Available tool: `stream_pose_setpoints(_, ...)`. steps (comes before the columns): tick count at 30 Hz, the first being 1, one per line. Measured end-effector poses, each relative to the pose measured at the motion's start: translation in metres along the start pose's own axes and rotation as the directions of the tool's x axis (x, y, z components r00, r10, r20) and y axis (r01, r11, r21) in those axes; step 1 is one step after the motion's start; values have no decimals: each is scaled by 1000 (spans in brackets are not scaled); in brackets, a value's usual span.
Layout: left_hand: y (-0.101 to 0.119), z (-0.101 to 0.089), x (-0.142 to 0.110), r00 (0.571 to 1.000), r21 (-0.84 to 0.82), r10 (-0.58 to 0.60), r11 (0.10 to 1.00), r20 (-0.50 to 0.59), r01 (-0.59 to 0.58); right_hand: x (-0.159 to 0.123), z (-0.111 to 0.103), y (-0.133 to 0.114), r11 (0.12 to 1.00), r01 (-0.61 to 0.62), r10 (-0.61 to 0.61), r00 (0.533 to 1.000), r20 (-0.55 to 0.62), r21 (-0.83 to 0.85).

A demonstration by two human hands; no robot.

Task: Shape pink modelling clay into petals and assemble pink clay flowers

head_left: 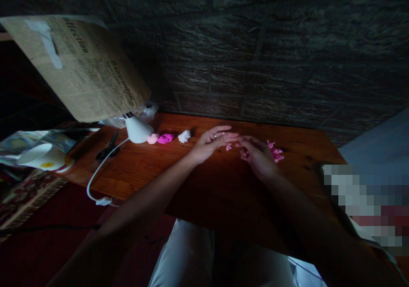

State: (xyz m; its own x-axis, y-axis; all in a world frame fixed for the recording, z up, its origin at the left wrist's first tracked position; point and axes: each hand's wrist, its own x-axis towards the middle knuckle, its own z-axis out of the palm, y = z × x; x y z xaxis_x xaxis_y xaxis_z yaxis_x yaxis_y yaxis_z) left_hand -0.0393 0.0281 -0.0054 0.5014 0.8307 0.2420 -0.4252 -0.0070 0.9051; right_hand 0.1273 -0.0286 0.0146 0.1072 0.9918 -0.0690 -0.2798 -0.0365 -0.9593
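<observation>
My left hand (211, 144), a ring on one finger, reaches over the wooden table with its fingers stretched out. Its fingertips meet those of my right hand (255, 154). The right fingers are curled, thumb and forefinger pressed together; whatever may be between them is too small and dim to make out. Just below the left fingertips is a small pink piece of what looks like modelling clay (228, 147). Beyond my right hand lies a pile of small pink clay pieces (276, 154), partly hidden by it. Left of my hands sit a white lump (184, 136), a magenta lump (165, 138) and a pale pink lump (152, 138).
A lamp (137, 129) with a newsprint shade (79, 69) stands at the left, its white cable (92, 178) hanging over the edge of the table (204, 184). Black scissors (108, 148) and a paper cup (44, 157) are nearby. A dark brick-patterned wall (230, 44) rises behind.
</observation>
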Motion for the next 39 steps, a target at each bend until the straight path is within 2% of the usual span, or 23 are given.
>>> stream_pose_setpoints(6,2,0,0,994,70,-8,997,-109,15,1,-1,2,999,21,-22,999,-24,-25)
stream_pose_setpoints(13,5,2,-1,987,-33,-19,999,-162,14,0,0,2,996,61,-61,998,4,-69)
stream_pose_setpoints(16,5,5,-1,991,-60,-4,998,-131,-4,-2,1,1,996,62,-59,997,54,-68)
stream_pose_setpoints(22,3,10,-3,1000,-24,-16,1000,19,16,-7,4,-5,994,-96,85,972,220,42)
stream_pose_setpoints(28,5,10,-3,993,-29,-53,998,104,57,-7,0,-5,981,-159,124,954,275,110)
stream_pose_setpoints(32,5,10,-3,984,-36,-81,995,159,88,-7,-1,-4,980,-172,137,949,285,99)
stream_pose_setpoints(35,5,10,-3,983,-47,-95,994,160,104,-7,0,-3,985,-151,122,953,278,84)
stream_pose_setpoints(39,4,7,-3,989,-24,-101,994,104,104,-7,1,-3,992,-114,94,957,274,59)
